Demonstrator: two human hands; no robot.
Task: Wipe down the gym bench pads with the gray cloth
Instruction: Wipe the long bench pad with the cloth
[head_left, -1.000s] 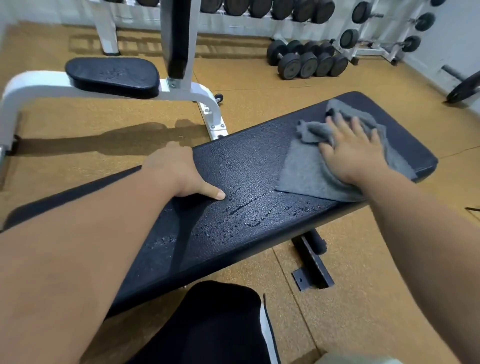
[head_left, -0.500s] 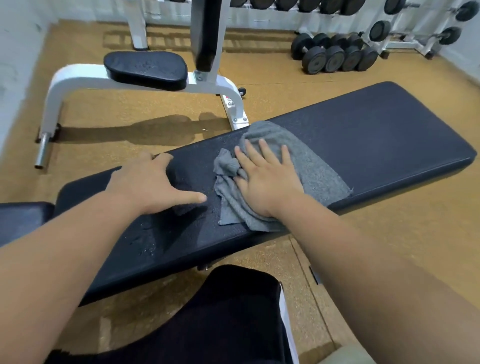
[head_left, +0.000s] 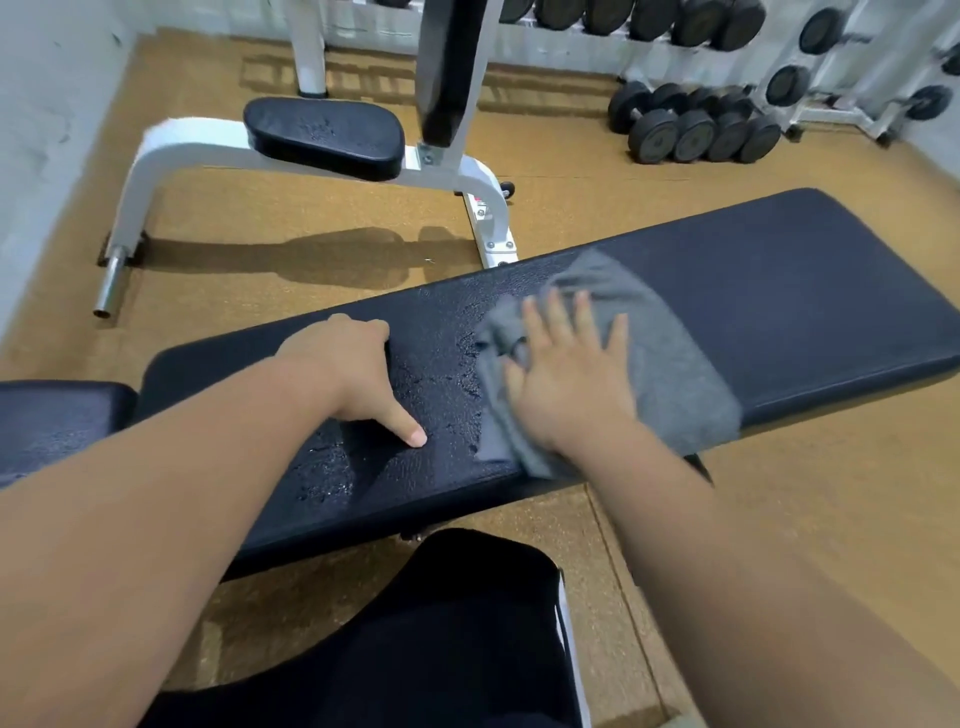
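A long black vinyl bench surface runs slantwise across the view. A rumpled gray terry cloth lies on it about midway along, reaching from its far edge to its near edge. The right hand presses flat on the cloth's left part, fingers straight and spread apart. Just left of the cloth, the left hand braces on the same surface: its fingers bend over the far edge and its thumb lies straight on top. Between the two hands the vinyl carries beaded water droplets; right of the cloth it looks dull and dry. Beyond the surface's far edge stands a white steel frame with a small oval black seat pad, and farther right a row of black dumbbells sits on the cork-brown floor.
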